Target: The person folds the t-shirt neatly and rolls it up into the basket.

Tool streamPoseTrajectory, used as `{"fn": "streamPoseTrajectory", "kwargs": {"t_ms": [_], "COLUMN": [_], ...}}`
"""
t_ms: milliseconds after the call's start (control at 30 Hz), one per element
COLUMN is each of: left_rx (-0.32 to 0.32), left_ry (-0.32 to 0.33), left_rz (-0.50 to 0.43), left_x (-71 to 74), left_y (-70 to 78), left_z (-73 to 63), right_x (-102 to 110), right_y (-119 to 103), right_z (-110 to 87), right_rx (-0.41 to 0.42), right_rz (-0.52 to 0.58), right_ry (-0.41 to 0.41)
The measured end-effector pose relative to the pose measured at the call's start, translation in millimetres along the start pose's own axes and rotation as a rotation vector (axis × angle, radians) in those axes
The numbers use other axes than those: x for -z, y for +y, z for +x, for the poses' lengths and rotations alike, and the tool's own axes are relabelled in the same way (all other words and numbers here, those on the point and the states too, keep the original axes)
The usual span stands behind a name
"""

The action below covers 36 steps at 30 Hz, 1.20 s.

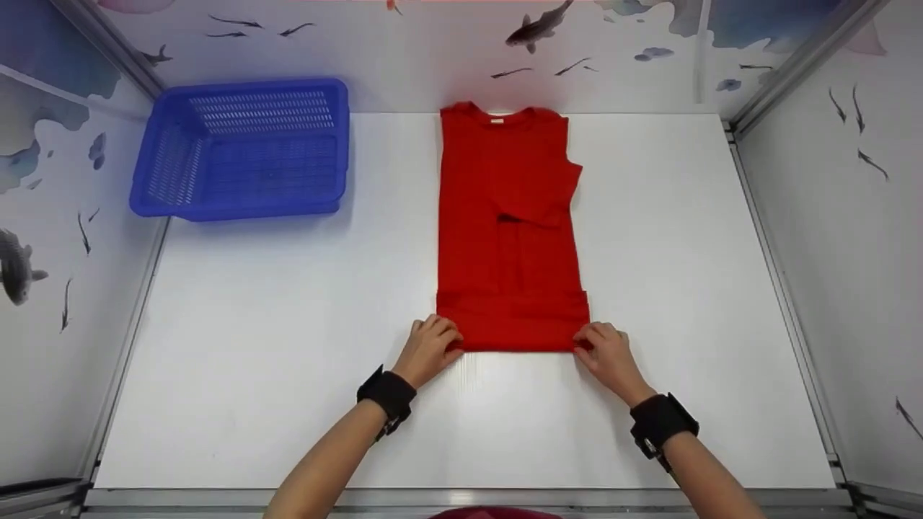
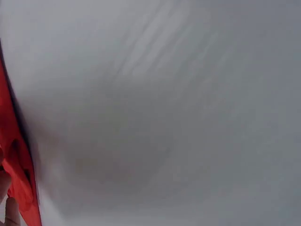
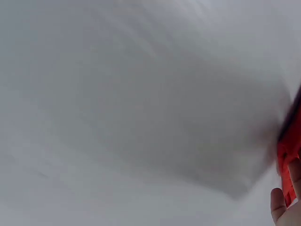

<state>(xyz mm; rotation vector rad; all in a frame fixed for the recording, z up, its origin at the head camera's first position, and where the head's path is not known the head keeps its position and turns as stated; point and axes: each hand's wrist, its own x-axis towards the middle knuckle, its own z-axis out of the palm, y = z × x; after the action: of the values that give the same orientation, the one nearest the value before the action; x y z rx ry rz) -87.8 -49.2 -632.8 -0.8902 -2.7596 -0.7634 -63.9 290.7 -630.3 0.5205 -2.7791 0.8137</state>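
Note:
A red shirt lies flat on the white table, collar at the far end, its sides tucked inward and its near end turned up into a wide band. At the near left corner of that band, my left hand pinches the cloth with curled fingers. My right hand does the same at the near right corner. Only a strip of the red shirt and some fingertips show in the left wrist view. In the right wrist view, a thumb is beside the red cloth.
A blue perforated plastic basket stands at the back left of the white table. White panels with painted fish rise at the back and both sides. A metal rail runs along the near edge.

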Motion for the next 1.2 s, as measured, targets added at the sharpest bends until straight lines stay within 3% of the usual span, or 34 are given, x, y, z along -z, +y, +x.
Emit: {"fn": "streamPoseTrajectory", "kwargs": {"t_ms": [100, 167, 367, 467, 633, 833, 967, 1100, 1200], "left_rx": [0.026, 0.027, -0.081, -0.103, -0.108, -0.136, -0.160, -0.149, -0.085], "left_ry": [-0.052, -0.054, 0.016, 0.020, -0.033, -0.174, -0.259, -0.276, -0.254], "left_rz": [0.014, 0.028, 0.118, 0.123, 0.040, -0.101, -0.173, -0.226, -0.275], "left_x": [-4.2, -5.9, -7.1, -3.8, 6.5, 26.3, 44.5, 60.4, 65.8], "left_y": [2.3, 1.3, -2.9, -2.6, -1.5, -2.2, -3.8, -7.5, -13.7], "left_z": [-8.0, -10.2, -5.5, -2.8, -4.3, -4.9, 2.7, 19.9, 37.4], "right_x": [-3, -5, -7, -6, 0, 15, 29, 40, 43], "right_y": [5, 8, 14, 13, 7, -9, -16, -17, -13], "right_z": [-9.0, -10.7, -9.5, -7.9, -11.4, -15.8, -9.4, 7.4, 26.5], "right_rx": [0.036, 0.070, 0.137, 0.147, 0.151, 0.107, 0.094, 0.087, 0.065], "right_rz": [-0.059, -0.086, -0.091, -0.077, -0.088, -0.095, -0.049, 0.027, 0.083], "right_ry": [-0.015, -0.002, 0.049, 0.071, 0.050, -0.099, -0.181, -0.160, -0.090]}}
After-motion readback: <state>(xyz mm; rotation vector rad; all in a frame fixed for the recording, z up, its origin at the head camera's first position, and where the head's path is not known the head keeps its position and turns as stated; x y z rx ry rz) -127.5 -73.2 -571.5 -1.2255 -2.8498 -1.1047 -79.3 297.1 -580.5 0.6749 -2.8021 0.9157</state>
